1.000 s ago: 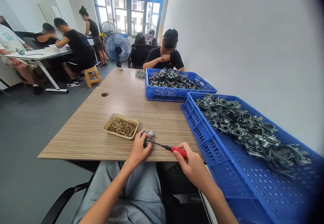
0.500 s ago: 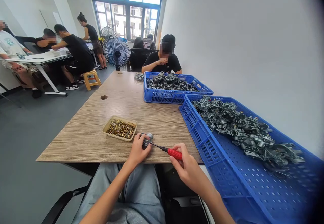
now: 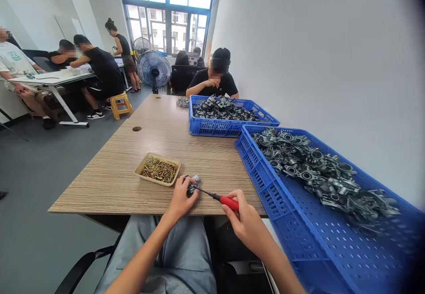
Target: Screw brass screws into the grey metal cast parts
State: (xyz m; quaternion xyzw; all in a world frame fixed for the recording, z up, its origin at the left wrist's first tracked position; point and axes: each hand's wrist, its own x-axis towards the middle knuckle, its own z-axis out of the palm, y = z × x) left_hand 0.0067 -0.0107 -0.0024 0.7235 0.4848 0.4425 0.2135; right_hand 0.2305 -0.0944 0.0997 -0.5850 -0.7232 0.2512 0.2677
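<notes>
My left hand (image 3: 181,197) grips a small grey metal part (image 3: 195,179) on the wooden table, close to its front edge. In my right hand (image 3: 244,216) is a screwdriver (image 3: 229,203) with a red handle; its dark shaft points left and its tip meets the metal part. The exact contact spot is too small to make out. Just left of and beyond my left hand sits a beige tray (image 3: 136,171) of small brass-coloured pieces.
A blue crate (image 3: 285,201) of metal parts stands at the right, and another blue crate (image 3: 212,128) lies farther back. Behind it sits a person in black (image 3: 229,83). A fan (image 3: 154,70) and several people are beyond the table (image 3: 109,165).
The hands, screwdriver and metal part look the same. The view has shifted very slightly, and a dark shape has appeared at the left edge over the floor.
</notes>
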